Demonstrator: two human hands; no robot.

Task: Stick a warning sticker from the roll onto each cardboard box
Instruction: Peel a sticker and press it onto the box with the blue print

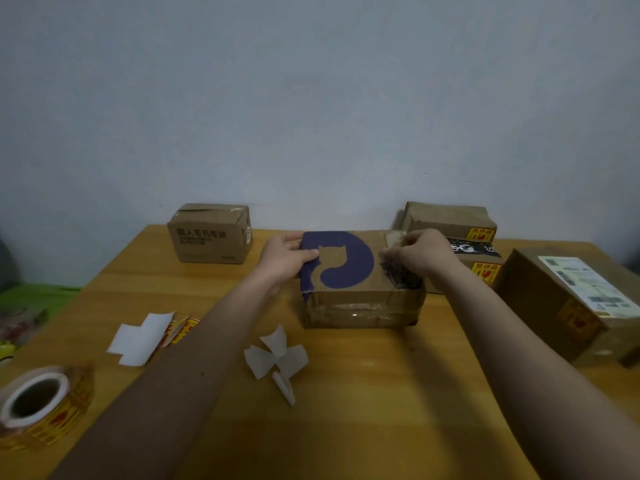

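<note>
So the middle box (360,289) sits mid-table (346,427), another box (210,233) back left, two stacked boxes (453,237) back right, and a big box (568,303) far right. Sticker roll (41,403) front left, paper scraps (277,358) in front of the middle box.

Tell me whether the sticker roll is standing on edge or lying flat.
Lying flat. The sticker roll rests on its side face on the table, near the left front corner, its hollow white core facing up toward the camera.

Both bare forearms reach toward twelve o'clock, converging. The left hand (284,258) lies at eleven o'clock, thumb extended rightward. The right hand (417,252), at one o'clock, has its fingers curled down
</note>
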